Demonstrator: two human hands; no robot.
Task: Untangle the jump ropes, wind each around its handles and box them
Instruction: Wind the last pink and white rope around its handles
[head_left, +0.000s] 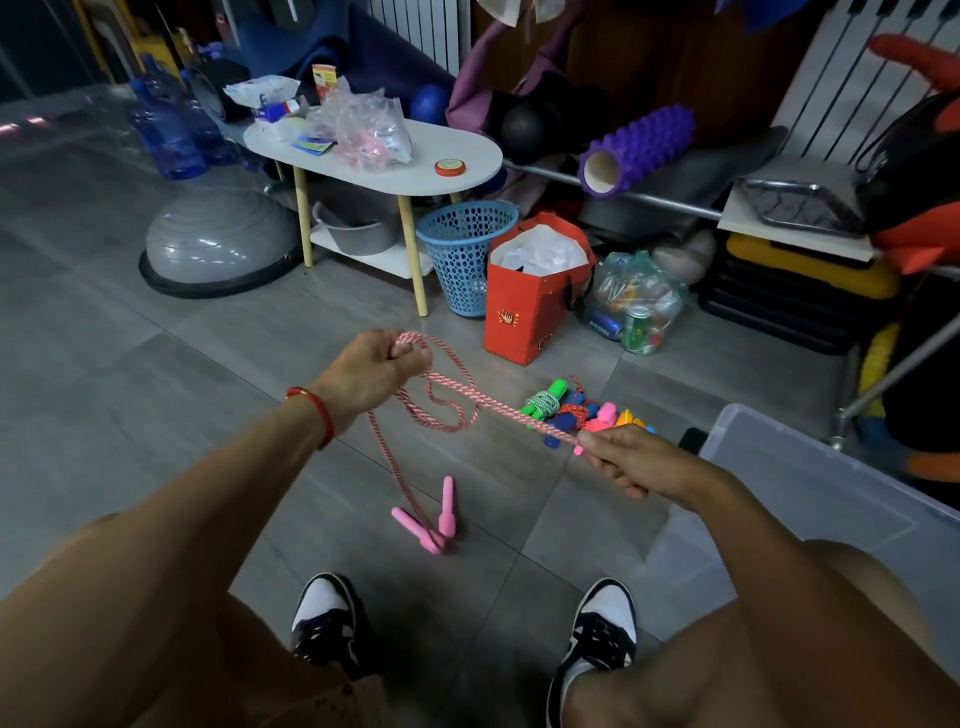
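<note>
Left hand (371, 376) is fisted on a bight of the pink-and-white jump rope (498, 408); right hand (636, 462) pinches it taut, likely to straighten kinks; pink handles (434, 519) dangle below the left fingers, wound ropes (582, 410) just beyond the right.

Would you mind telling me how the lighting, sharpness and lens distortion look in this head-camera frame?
Head view: dim and bluish, darkest in the upper corners; soft glare on the grey half-dome balance trainer; wide-angle bending of the floor tile lines and forearms towards the edges; the pink-and-white twisted jump rope, its pink foam handles and both hands, left and right, are fairly sharp.
</note>
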